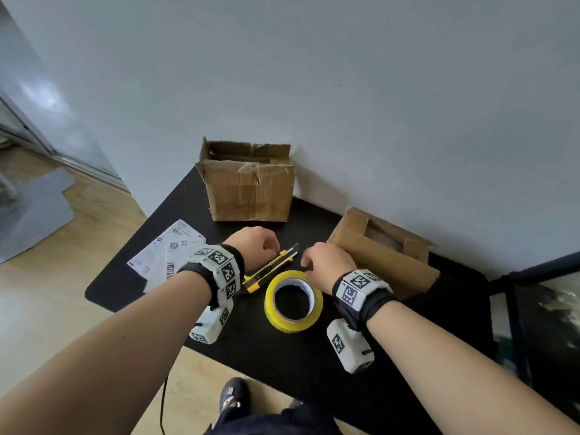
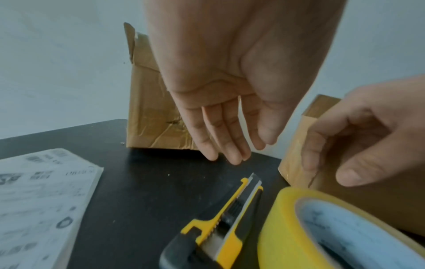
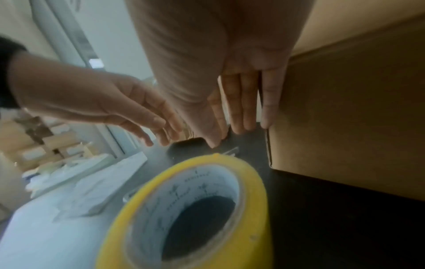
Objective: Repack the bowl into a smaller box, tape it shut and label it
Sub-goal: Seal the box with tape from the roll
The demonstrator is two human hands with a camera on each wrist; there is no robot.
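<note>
Both hands, left hand (image 1: 255, 243) and right hand (image 1: 326, 265), hover with relaxed, empty grip; label sheets (image 1: 166, 255) left of them carry barcodes, text unreadable.

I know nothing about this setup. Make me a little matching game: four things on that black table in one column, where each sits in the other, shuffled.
Things:
1. tape roll
2. knife
3. labels
4. taller box

Places:
A. far edge, against the wall
B. left part of the table
C. nearest the camera, between the wrists
D. just left of the tape, blade pointing away

Pairs: 1-C, 2-D, 3-B, 4-A
</note>
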